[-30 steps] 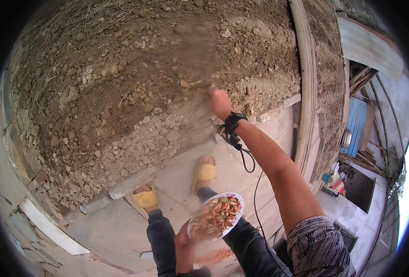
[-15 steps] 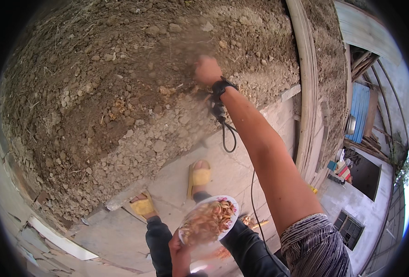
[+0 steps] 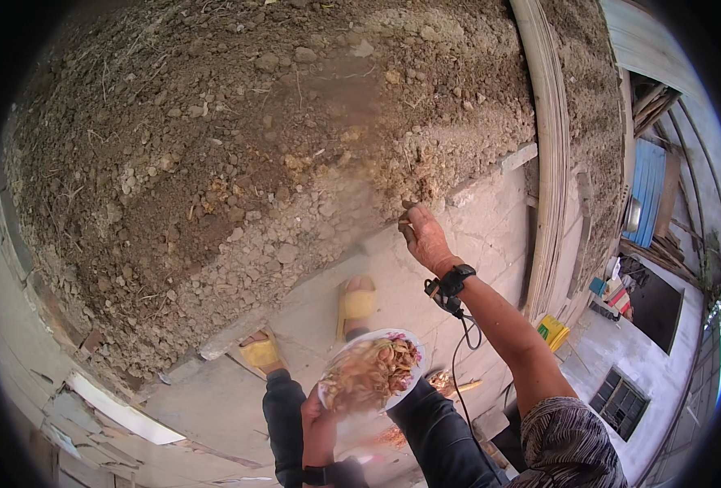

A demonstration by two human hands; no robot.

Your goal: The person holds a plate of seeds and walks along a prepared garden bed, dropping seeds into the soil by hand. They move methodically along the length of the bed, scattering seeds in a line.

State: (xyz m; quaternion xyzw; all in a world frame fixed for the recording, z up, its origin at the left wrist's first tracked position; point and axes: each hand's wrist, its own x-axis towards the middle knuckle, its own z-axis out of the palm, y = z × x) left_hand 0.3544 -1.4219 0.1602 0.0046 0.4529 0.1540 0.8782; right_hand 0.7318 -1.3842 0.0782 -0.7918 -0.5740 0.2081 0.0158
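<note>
My left hand [image 3: 318, 427] grips the near left edge of a white plate [image 3: 420, 368] with pink flowers on its rim. Heaped on it are small pale and reddish-brown pieces [image 3: 373, 374], like bulbs or peelings; a blur covers part of them. My right hand [image 3: 425, 236] is over the border between soil and paving, its fingers curled together. Whatever its fingertips hold, if anything, is too small to make out. A black strap and a cable loop [image 3: 456, 293] hang at that wrist. Beyond it lies the cloddy brown soil [image 3: 214, 146].
A stone edging [image 3: 482, 185] parts the soil from the concrete paving [image 3: 206, 411], where my feet stand in yellow slippers [image 3: 357, 304]. A long pale beam [image 3: 546, 122] crosses on the right. Farther right are a blue corrugated sheet [image 3: 645, 187] and a white wall with a barred window [image 3: 619, 398].
My right hand has drawn back from over the soil, down and rightward to the stone edging. The plate in my left hand has shifted slightly right in the picture.
</note>
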